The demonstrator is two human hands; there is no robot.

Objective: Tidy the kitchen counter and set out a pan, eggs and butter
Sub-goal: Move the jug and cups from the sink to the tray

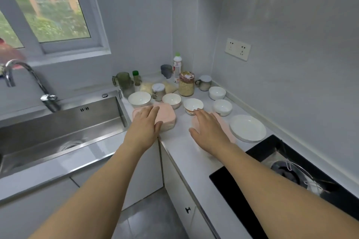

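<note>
Both flat hands, left [147, 122] and right [208, 129], cover pink containers [167, 111] on the grey counter [194, 161].

two bare forearms reach in from the bottom edge, both uncovered along their whole visible length, with no sleeve or cuff showing on either. the left hand [147, 122] and the right hand [208, 129] are ungloved. no ring, watch, bracelet or band shows on the fingers or wrists. the nails are short and look unpainted, though they are small and a little blurred. the wide-angle lens makes the forearms look broad near the camera and taper toward slim wrists. above the forearms, nothing of the person's body comes into view.
</note>
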